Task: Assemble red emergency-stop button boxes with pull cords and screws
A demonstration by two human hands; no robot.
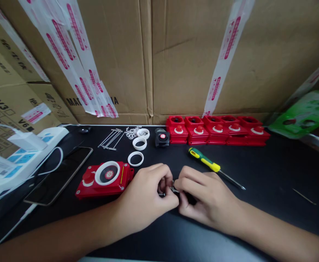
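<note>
My left hand (151, 193) and my right hand (203, 193) meet above the black table, both with curled, pinching fingers. Between the fingertips shows a small shiny metal piece (173, 188), mostly covered, so its kind cannot be made out. Just left of my left hand lies a red box (91, 188) with a white ring (96, 174) round a black round part and a red knob (88, 177). Beyond my hands sits a black round part (162, 137) with a red-and-white label. A green and yellow screwdriver (205, 160) rests beyond my right hand.
Several red boxes (197, 137) stand in a row at the back, by cardboard (181, 72). Loose white rings (136, 159), metal rods (111, 140) and small white pieces (132, 131) lie left of centre. A phone (61, 174) and power strip (52, 136) are left; a thin rod (304, 196) right.
</note>
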